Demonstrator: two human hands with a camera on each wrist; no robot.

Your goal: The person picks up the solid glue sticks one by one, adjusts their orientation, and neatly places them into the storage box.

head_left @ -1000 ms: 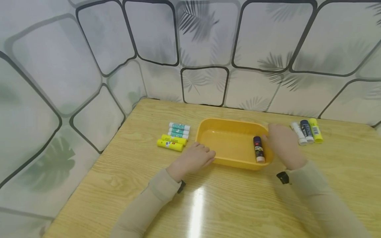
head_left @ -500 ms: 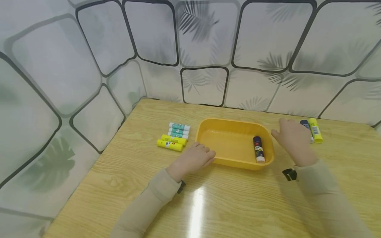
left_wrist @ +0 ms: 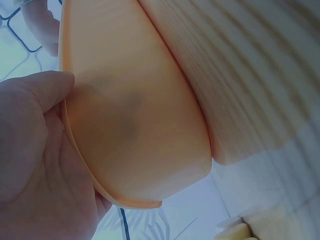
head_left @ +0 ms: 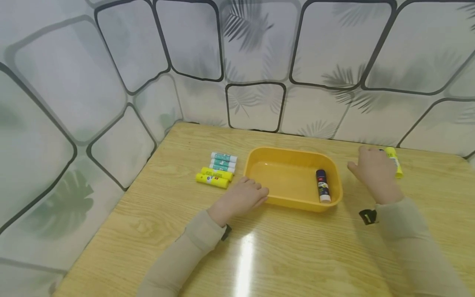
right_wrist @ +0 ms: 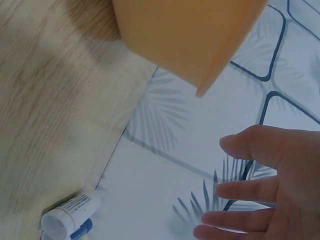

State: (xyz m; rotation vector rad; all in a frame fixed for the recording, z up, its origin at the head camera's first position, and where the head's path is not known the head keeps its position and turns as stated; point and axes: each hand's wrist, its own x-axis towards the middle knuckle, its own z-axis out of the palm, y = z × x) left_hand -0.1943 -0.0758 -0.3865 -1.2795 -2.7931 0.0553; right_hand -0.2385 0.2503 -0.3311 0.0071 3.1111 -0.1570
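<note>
My left hand (head_left: 239,199) pinches the near-left rim of a yellow plastic tray (head_left: 283,181). In the left wrist view, the thumb lies against the tray's outer wall (left_wrist: 135,115) and the fingers go behind the rim. A dark blue glue stick (head_left: 323,186) with a white end lies inside, at the tray's right end. Right of the tray, my right hand (head_left: 378,173) is held above the table with its fingers extended and nothing in them. It mostly covers the glue sticks there in the head view; a white glue stick (right_wrist: 72,215) shows in the right wrist view.
Left of the tray, several glue sticks lie in a row: teal-and-white ones (head_left: 223,157) behind yellow ones (head_left: 211,180). A yellow glue stick (head_left: 394,161) lies beyond my right hand. A patterned curtain (head_left: 256,62) borders the wooden table (head_left: 297,255) at the back and left.
My right hand has moved from the tray's right end rightward, over the glue sticks, hiding the white one and most of the dark blue one. My left hand and the tray have stayed put.
</note>
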